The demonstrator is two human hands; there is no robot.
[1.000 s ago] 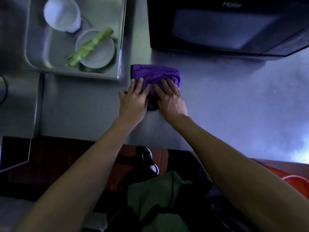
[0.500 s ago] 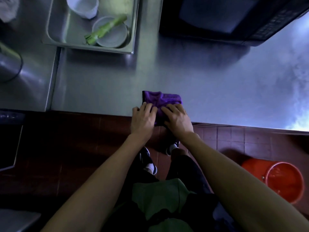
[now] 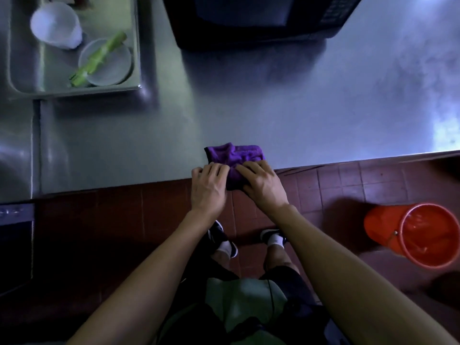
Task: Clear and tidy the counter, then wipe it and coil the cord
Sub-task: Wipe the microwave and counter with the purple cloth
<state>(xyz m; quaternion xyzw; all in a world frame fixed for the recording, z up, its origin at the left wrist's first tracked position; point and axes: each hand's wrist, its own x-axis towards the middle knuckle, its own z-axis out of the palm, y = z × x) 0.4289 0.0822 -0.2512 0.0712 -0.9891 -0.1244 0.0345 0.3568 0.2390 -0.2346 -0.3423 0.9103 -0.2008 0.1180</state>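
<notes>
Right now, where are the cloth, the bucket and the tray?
cloth (image 3: pixel 235 154), head view, on its bunched top fold.
bucket (image 3: pixel 380 229), head view, on its outer wall.
tray (image 3: pixel 82 92), head view, on its near rim.

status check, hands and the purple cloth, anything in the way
Left hand and right hand both on purple cloth, fingers curled into it. Cloth bunched at counter front edge. Nothing near it; microwave at the back.

purple cloth (image 3: pixel 234 154), orange bucket (image 3: pixel 413 235), green stalk (image 3: pixel 97 59), grey steel counter (image 3: pixel 273 108)
</notes>
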